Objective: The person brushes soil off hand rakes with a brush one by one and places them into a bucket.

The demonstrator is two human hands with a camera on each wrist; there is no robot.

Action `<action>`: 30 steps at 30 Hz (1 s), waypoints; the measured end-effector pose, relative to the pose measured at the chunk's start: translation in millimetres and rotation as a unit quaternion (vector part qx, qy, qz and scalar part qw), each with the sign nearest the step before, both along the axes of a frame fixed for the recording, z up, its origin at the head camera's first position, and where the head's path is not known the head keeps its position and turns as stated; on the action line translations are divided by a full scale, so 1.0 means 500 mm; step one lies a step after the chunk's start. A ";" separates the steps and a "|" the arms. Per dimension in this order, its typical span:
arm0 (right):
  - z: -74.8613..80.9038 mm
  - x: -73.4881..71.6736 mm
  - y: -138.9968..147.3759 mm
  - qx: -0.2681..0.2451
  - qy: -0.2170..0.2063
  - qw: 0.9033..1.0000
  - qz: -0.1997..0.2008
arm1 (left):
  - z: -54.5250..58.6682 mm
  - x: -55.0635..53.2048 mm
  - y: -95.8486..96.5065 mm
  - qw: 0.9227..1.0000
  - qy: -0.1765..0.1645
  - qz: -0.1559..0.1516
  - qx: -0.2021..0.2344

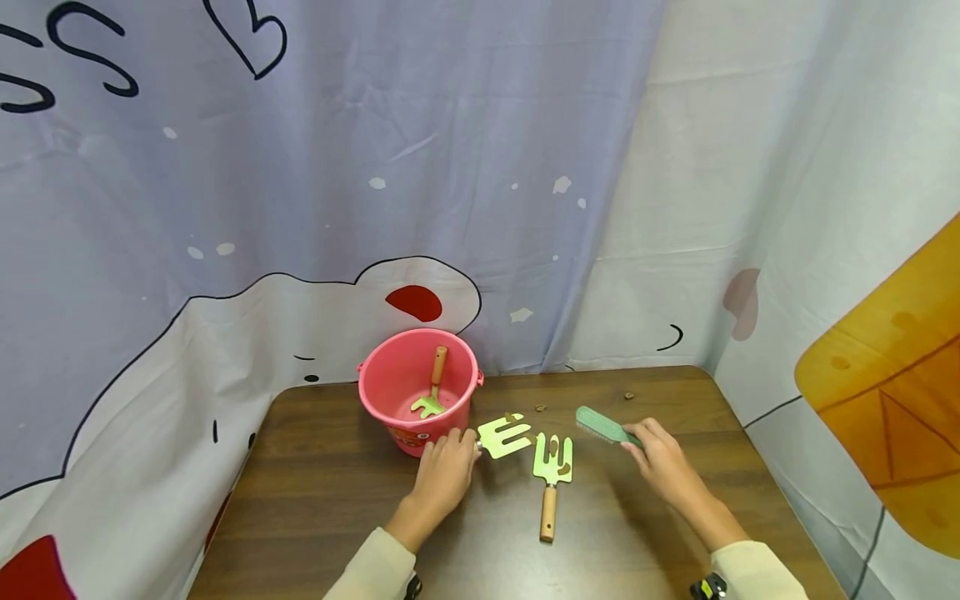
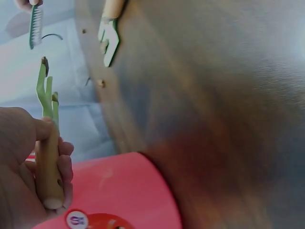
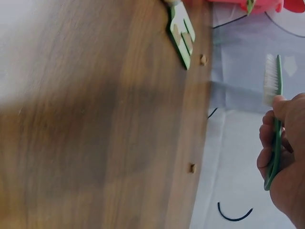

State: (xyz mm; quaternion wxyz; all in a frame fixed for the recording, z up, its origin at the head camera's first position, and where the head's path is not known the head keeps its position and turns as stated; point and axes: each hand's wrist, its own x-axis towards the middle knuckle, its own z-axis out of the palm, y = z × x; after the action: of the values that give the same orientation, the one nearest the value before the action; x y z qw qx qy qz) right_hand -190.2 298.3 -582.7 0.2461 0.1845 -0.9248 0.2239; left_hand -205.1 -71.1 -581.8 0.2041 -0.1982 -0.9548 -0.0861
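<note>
My left hand [image 1: 447, 468] grips the wooden handle of a light green garden hand fork [image 2: 47, 157], its tines [image 1: 504, 435] pointing right with brown bits on them. In my right hand [image 1: 662, 460] is a green brush [image 1: 600, 423] with white bristles [image 3: 270, 81], held by its handle. Between the hands, a second garden fork [image 1: 549, 508] lies on the table, tines away from me, with brown bits on its head. Just beyond my left hand stands a pink bucket [image 1: 382, 408]; a small green rake-like tool [image 1: 437, 375] with a wooden handle leans inside.
Small brown crumbs [image 3: 192, 168] lie near the far edge of the brown wooden table [image 1: 322, 500]. Behind the table hangs a printed curtain [image 1: 450, 167], close to the bucket. Another pale curtain [image 1: 810, 350] hangs along the right side.
</note>
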 end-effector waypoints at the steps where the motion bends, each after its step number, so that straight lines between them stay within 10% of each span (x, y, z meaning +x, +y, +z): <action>1: 0.003 -0.001 -0.004 -0.002 0.005 1.000 0.003 | 0.005 -0.002 0.001 1.000 -0.001 0.001 0.002; 30: 0.089 -0.007 -0.141 -0.013 -0.014 1.000 0.019 | 0.085 -0.027 0.084 0.997 0.044 0.042 -0.040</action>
State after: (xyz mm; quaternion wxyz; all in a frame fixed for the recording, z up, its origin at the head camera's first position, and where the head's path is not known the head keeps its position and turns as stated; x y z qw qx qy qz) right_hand -194.0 228.0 -538.2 0.2312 0.1951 -0.9215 0.2434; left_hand -218.4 -29.0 -539.4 0.2412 -0.1697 -0.9551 -0.0301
